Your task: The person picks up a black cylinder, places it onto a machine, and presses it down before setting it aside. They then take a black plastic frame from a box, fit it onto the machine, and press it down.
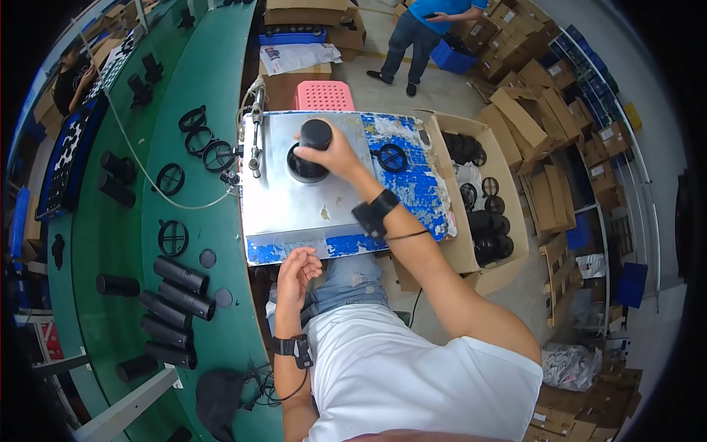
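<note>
My right hand [340, 153] is wrapped round a black cylinder [317, 132]. The cylinder stands at a wider round black fixture [306, 172] on a silver metal plate [276, 210]; the hand hides part of where they meet. A small metal air-cylinder mechanism [255, 144] is mounted at the plate's left side. Right of my right hand, a black ring with crossbars [392, 158] lies on the worn blue board [423, 195]. My left hand [297, 272] is held near the board's front edge, palm up, fingers loosely bent and apart, holding nothing.
On the left, a green bench [213, 55] carries black tubes [166, 313], several ringed parts [174, 237] and two discs [223, 297]. At right, a cardboard box [515, 250] holds black round parts. A pink stool [324, 94] and a person in blue [434, 18] are beyond.
</note>
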Action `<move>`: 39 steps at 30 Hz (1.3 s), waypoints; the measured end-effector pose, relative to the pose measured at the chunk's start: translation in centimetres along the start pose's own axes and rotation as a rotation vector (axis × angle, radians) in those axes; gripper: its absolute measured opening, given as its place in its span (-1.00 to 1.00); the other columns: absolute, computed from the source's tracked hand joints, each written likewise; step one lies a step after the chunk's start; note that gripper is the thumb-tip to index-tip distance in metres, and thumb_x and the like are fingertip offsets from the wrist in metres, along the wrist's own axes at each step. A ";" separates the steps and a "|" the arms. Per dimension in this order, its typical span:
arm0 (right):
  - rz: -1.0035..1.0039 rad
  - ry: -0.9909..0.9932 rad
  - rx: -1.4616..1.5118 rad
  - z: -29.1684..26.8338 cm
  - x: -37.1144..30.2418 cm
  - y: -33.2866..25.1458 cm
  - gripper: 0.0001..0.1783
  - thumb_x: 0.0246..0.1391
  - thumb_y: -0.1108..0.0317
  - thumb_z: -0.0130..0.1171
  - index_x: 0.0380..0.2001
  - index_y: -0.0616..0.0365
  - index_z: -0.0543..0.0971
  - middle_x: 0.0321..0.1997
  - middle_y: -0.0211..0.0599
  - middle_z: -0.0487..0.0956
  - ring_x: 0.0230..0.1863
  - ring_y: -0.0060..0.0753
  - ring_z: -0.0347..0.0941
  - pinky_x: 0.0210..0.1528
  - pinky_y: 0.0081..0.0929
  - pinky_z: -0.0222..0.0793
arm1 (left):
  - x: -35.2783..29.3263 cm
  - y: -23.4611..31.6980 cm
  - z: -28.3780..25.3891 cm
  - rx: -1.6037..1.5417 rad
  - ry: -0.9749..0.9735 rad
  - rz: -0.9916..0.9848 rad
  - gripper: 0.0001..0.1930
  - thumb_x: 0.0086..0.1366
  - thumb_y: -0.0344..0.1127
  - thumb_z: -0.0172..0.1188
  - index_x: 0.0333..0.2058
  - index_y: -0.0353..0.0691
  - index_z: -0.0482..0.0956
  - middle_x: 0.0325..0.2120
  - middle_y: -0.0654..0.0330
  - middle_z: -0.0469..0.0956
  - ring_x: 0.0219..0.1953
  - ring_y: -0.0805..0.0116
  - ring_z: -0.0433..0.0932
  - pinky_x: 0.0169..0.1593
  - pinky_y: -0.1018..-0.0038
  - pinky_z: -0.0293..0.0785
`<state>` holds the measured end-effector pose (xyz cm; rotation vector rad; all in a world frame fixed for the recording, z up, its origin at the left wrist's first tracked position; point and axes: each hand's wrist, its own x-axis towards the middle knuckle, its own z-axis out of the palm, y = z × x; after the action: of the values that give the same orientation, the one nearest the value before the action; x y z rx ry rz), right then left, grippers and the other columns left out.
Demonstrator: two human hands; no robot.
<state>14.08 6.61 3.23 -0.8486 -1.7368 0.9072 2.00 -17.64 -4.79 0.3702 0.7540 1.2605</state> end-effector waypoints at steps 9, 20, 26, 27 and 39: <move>-0.083 0.481 -0.181 5.5 -0.4 -1.2 -0.49 -0.25 0.31 0.48 -0.22 0.17 0.45 -0.40 -0.29 0.56 -0.34 -0.47 0.51 -0.23 -0.48 0.44 | 0.5 -0.6 -0.9 -0.038 0.082 0.004 -0.76 0.38 -0.25 -0.02 -0.16 -0.31 0.48 -0.47 0.22 0.52 -0.43 0.45 0.48 -0.31 0.56 0.41; -0.020 0.111 0.044 2.9 -0.3 1.0 -0.54 -0.16 0.39 0.41 -0.17 0.17 0.44 -0.31 -0.39 0.56 -0.25 -0.56 0.47 -0.10 -0.53 0.39 | 0.1 1.1 -0.4 0.002 0.072 0.052 -0.77 0.37 -0.26 -0.01 -0.17 -0.31 0.47 -0.44 0.19 0.51 -0.41 0.46 0.46 -0.28 0.57 0.39; 0.011 0.003 0.047 2.0 0.3 1.8 -0.55 -0.16 0.41 0.40 -0.17 0.16 0.44 -0.29 -0.38 0.57 -0.21 -0.55 0.47 -0.06 -0.54 0.38 | 1.5 1.9 0.3 0.023 0.045 0.068 -0.78 0.37 -0.30 -0.03 -0.16 -0.32 0.47 -0.44 0.18 0.53 -0.42 0.47 0.47 -0.27 0.59 0.39; 0.015 -0.005 0.047 1.5 0.8 1.5 -0.55 -0.16 0.41 0.40 -0.17 0.16 0.44 -0.29 -0.38 0.57 -0.21 -0.55 0.47 -0.06 -0.54 0.38 | 1.3 2.1 0.3 0.003 0.053 0.070 -0.79 0.37 -0.33 -0.05 -0.16 -0.33 0.47 -0.44 0.16 0.54 -0.42 0.48 0.49 -0.28 0.61 0.39; -0.157 0.298 0.144 3.8 0.6 1.2 -0.69 -0.11 0.45 0.18 -0.23 0.25 0.43 -0.40 -0.21 0.56 -0.36 -0.49 0.48 -0.23 -0.53 0.44 | 1.8 2.0 -0.6 -0.057 0.148 0.063 -0.79 0.35 -0.31 -0.03 -0.19 -0.34 0.47 -0.46 0.18 0.50 -0.42 0.46 0.46 -0.28 0.59 0.39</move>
<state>10.45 7.01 1.45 -0.7031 -1.4403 0.7492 0.36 -15.46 -4.53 0.2580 0.8355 1.3772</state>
